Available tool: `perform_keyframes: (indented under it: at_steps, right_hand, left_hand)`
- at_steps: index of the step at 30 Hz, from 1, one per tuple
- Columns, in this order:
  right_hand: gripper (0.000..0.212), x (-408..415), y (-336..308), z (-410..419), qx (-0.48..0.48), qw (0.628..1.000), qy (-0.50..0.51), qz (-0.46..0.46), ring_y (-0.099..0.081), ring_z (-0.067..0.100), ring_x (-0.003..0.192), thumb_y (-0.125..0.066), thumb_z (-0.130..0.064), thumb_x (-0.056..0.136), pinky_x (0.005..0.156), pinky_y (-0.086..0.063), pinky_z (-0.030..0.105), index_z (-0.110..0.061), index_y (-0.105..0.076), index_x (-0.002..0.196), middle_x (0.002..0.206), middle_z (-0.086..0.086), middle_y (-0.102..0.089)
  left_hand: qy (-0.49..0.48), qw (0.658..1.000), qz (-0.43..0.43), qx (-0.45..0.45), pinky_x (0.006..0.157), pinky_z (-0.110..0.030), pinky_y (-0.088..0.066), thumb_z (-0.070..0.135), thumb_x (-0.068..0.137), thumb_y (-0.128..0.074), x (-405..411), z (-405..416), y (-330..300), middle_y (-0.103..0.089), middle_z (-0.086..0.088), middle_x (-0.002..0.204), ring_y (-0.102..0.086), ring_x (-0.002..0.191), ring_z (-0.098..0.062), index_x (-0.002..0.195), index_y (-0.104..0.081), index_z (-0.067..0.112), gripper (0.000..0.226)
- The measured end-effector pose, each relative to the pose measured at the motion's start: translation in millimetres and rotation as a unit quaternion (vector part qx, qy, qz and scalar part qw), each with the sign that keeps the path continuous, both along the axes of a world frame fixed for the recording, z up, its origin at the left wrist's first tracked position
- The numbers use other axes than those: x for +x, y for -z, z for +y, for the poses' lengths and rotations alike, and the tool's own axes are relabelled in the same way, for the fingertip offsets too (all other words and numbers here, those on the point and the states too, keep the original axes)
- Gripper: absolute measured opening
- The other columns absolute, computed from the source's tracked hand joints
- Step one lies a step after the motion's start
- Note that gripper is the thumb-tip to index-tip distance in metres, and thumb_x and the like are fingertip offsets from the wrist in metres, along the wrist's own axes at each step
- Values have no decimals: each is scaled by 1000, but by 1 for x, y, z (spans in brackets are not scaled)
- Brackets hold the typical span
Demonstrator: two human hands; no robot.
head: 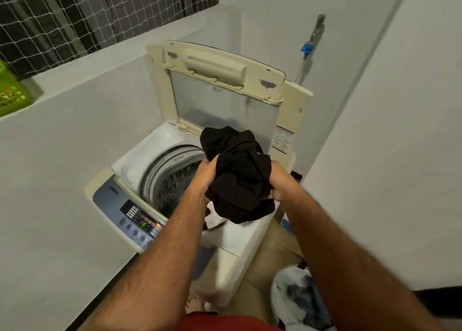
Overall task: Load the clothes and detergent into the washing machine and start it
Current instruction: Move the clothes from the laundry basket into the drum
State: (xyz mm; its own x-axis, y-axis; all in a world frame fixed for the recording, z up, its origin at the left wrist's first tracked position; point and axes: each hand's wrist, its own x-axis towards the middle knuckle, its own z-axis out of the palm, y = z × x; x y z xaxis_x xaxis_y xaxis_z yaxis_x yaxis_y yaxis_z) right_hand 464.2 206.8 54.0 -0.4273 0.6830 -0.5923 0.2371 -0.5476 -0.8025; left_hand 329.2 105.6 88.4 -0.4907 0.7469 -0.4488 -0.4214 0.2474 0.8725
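Observation:
A cream top-loading washing machine (140,153) stands with its lid (220,80) raised upright. Its grey drum (172,178) is open below. I hold a crumpled bundle of black clothes (240,173) above the drum's right side. My left hand (207,173) grips the bundle's left edge and my right hand (281,178) grips its right edge. A bit of white cloth (215,217) shows under the bundle. The blue control panel (132,213) at the machine's front left has a lit display. No detergent is visible.
A bag or basket with white and dark laundry (300,298) sits on the floor at lower right. A green basket (12,90) rests on the left ledge under a netted window. White walls close in on both sides; a tap (312,38) is on the back wall.

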Motion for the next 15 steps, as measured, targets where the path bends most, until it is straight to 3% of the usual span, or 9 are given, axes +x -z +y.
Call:
perform_keyframes:
  at_steps: [2, 5, 6, 8, 10, 13, 15]
  right_hand:
    - [57, -31, -2, -6, -14, 1000, -10, -7, -64, 36, 101, -58, -56, 86, 56, -57, 42, -20, -54, 130, 121, 13, -64]
    - [58, -73, 0, -13, -22, 999, -22, -33, -58, 41, 109, -67, -49, 83, 59, -58, 49, -20, -53, 131, 130, 14, -57]
    - [71, -82, 3, -16, -27, 999, -24, -35, -54, 42, 114, -74, -50, 72, 69, -58, 55, -20, -52, 133, 133, 12, -55]
    - [94, -102, 10, -22, -79, 996, 10, -31, -52, 41, 119, -76, -61, 50, 82, -54, 61, -21, -52, 132, 133, 12, -55]
    - [85, -116, 17, -26, -147, 988, 37, 1, -52, 40, 119, -65, -72, 67, 81, -55, 56, -21, -50, 134, 134, 14, -55]
    - [64, -127, 30, -31, -207, 976, 40, 54, -57, 34, 112, -49, -65, 86, 83, -51, 49, -18, -56, 128, 123, 13, -62]
    - [60, -134, 38, -34, -207, 976, 47, 54, -60, 32, 107, -48, -65, 87, 87, -51, 48, -19, -60, 122, 116, 12, -66]
  left_hand:
    - [-4, 999, 30, -32, 44, -13, -47, 22, 99, -48, -34, 1, 5, -59, -4, 87, -55, 70, -12, 109, -51, 12, 15]
    - [14, 995, 71, -75, 73, -30, -51, 24, 100, -47, -82, 0, 17, -61, -18, 121, -61, 94, -26, 126, -53, 9, 31]
    - [17, 992, 84, -97, 79, -37, -49, 22, 101, -45, -95, 0, 24, -57, -21, 128, -59, 102, -30, 131, -51, 4, 36]
    - [14, 989, 88, -118, 71, -36, -47, 20, 101, -43, -124, 1, 46, -56, -23, 128, -59, 96, -30, 132, -50, 2, 36]
    - [34, 987, 85, -131, 71, -30, -46, 26, 99, -47, -141, -1, 68, -60, -19, 126, -60, 92, -26, 131, -52, 7, 37]
    - [7, 990, 12, -138, 91, -46, -52, 36, 87, -65, -159, -2, 97, -65, -16, 119, -63, 102, -33, 128, -57, 12, 48]
    - [1, 986, -22, -163, 93, -51, -51, 42, 82, -70, -170, 1, 143, -66, -15, 112, -63, 102, -35, 119, -61, 16, 46]
